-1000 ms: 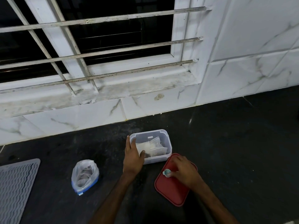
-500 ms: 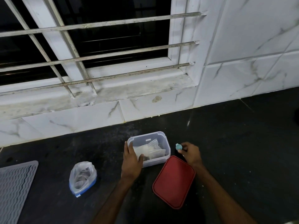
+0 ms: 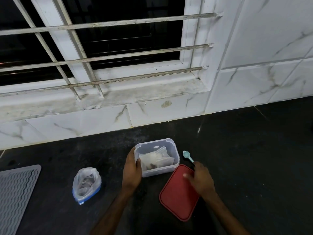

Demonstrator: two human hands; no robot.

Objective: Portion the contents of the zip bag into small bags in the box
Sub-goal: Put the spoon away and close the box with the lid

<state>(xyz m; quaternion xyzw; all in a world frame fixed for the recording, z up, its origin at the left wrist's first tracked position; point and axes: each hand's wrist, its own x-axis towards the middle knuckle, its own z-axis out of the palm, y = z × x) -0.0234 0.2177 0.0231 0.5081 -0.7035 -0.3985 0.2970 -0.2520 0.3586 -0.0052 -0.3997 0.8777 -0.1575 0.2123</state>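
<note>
A clear plastic box [image 3: 176, 150] stands on the dark counter with several small clear bags [image 3: 157, 158] inside. My left hand [image 3: 132, 173] grips its left wall, thumb hooked over the rim. To the left sits the zip bag [image 3: 87, 183] with a blue seal, open at the top and holding dark contents. A small teal measuring spoon [image 3: 186, 154] lies on the counter right of the box. My right hand [image 3: 203, 180] hovers over the red lid [image 3: 177, 199], a fingertip at the end of the spoon's handle, thumb spread apart and blurred.
A grey ribbed mat [image 3: 15, 197] lies at the left edge. A white marble-tiled wall [image 3: 169, 114] and a window sill with metal bars [image 3: 108, 55] close off the back. Dark counter stretches to the right.
My right hand carried the teal spoon from above the red lid to the counter right of the box, laid it down, and has drawn back over the lid. My left hand stayed on the box.
</note>
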